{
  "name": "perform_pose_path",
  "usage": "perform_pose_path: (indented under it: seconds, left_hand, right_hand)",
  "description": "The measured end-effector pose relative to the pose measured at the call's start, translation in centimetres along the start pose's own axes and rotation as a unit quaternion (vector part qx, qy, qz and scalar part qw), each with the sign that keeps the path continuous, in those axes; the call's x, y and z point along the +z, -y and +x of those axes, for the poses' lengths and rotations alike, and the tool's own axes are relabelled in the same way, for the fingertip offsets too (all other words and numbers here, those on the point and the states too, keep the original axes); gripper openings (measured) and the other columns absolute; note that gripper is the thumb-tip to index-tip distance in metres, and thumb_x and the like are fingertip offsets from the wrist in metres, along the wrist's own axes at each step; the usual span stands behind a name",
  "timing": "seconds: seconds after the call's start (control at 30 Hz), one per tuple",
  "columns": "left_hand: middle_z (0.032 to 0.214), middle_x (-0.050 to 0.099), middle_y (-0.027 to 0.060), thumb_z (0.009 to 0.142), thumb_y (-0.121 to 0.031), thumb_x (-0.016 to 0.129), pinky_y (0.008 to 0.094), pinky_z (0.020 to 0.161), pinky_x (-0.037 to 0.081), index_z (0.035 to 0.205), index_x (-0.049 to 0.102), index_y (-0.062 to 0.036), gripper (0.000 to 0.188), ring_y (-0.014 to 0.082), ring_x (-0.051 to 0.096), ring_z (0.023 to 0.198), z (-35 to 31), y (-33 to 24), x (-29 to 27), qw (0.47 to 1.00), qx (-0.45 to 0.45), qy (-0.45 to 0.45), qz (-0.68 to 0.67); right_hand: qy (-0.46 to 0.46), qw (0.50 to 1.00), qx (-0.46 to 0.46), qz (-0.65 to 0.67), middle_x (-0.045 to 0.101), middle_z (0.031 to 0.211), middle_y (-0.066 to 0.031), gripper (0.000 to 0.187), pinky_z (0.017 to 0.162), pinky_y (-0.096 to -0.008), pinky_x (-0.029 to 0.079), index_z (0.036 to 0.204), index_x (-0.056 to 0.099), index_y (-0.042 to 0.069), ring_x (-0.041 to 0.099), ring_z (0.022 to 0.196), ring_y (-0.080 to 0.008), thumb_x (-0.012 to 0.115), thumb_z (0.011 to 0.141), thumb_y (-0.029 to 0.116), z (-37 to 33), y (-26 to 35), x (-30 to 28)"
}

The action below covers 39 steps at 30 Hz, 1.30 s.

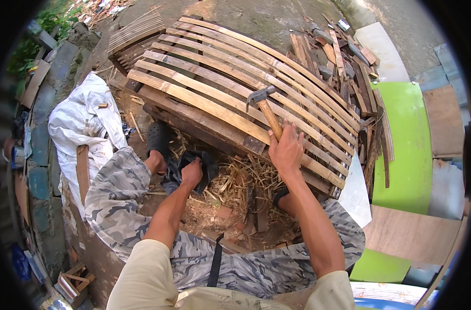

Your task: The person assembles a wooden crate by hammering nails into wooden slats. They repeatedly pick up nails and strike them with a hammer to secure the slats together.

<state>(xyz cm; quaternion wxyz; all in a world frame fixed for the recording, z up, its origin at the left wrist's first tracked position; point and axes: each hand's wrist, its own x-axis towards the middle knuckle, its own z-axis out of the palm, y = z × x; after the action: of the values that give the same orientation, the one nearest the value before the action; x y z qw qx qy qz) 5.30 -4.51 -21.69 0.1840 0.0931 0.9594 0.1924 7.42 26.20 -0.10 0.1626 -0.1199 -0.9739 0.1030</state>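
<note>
A claw hammer (pixel 270 120) with a wooden handle and dark metal head is gripped in my right hand (pixel 287 150). It rests over a slatted bamboo panel (pixel 215 95), whose pale strips run lengthwise across darker wooden crosspieces. My left hand (pixel 191 173) is closed at the mouth of a black bag (pixel 207 168) between my legs. Its fingertips are partly hidden, so whether they pinch the bag or something inside it cannot be made out. The panel lies tilted across the ground in front of me, its near right end close to my right forearm.
Bamboo shavings (pixel 246 178) litter the ground below the panel. A smaller slatted piece (pixel 136 39) lies at the far left. White sacking (pixel 85 116) is beside my left leg. Scrap wood (pixel 344 67) is piled at the right, near a lime-green board (pixel 403 139).
</note>
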Motion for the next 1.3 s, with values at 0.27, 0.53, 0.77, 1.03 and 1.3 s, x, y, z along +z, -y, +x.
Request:
perform_pose_path:
  seconds: [0.27, 0.53, 0.77, 1.03, 1.3]
  left_hand:
    - [0.093, 0.074, 0.0197, 0.1, -0.018, 0.057, 0.0461, 0.075, 0.056, 0.113, 0.064, -0.0022, 0.022, 0.0355, 0.073, 0.083, -0.1, 2.2, 0.9, 0.971, -0.046, -0.09, -0.215]
    - [0.094, 0.075, 0.0156, 0.1, -0.02, 0.055, 0.0455, 0.078, 0.054, 0.118, 0.066, -0.0044, 0.026, 0.0353, 0.072, 0.086, -0.4, 2.3, 1.2, 0.943, -0.11, -0.062, -0.307]
    - [0.103, 0.075, 0.0189, 0.093, -0.016, 0.058, 0.0458, 0.087, 0.054, 0.117, 0.068, -0.0028, 0.03, 0.0375, 0.071, 0.099, 0.2, 3.0, 1.9, 0.953, -0.109, -0.058, -0.278]
    - [0.1, 0.075, 0.0189, 0.081, -0.019, 0.071, 0.0436, 0.089, 0.054, 0.112, 0.074, -0.0024, 0.036, 0.0361, 0.071, 0.099, 1.2, 3.8, 0.9, 0.951, -0.16, 0.024, -0.263]
    - [0.105, 0.075, 0.0193, 0.079, -0.014, 0.068, 0.0436, 0.091, 0.054, 0.117, 0.072, -0.0032, 0.04, 0.0369, 0.07, 0.102, 0.7, 3.1, 0.1, 0.967, -0.085, 0.035, -0.238]
  right_hand:
    - [-0.008, 1.0, -0.007, 0.012, 0.06, 0.137, -0.0245, 0.041, 0.11, -0.066, 0.036, 0.121, 0.054, -0.003, 0.051, 0.134, -0.0463, 0.063, 0.099, 0.031, 0.1, 0.4, -0.1]
    - [-0.024, 1.0, -0.009, -0.013, 0.063, 0.134, -0.0225, 0.04, 0.107, -0.0641, 0.041, 0.122, 0.053, -0.002, 0.054, 0.131, -0.0459, 0.063, 0.099, 0.031, 0.0, 0.0, 0.1]
    - [-0.025, 1.0, -0.014, -0.008, 0.062, 0.135, -0.023, 0.04, 0.108, -0.064, 0.04, 0.121, 0.054, -0.002, 0.053, 0.132, -0.0459, 0.063, 0.099, 0.031, 0.1, 0.2, 0.1]
    - [0.015, 1.0, 0.011, 0.005, 0.059, 0.141, -0.0229, 0.051, 0.114, -0.0626, 0.033, 0.132, 0.051, -0.004, 0.049, 0.137, -0.0437, 0.059, 0.101, 0.035, 0.1, 0.4, -0.1]
    - [0.008, 1.0, 0.018, 0.006, 0.06, 0.138, -0.0223, 0.048, 0.113, -0.0624, 0.035, 0.131, 0.053, -0.003, 0.05, 0.136, -0.043, 0.06, 0.1, 0.033, 0.0, 0.4, -0.2]
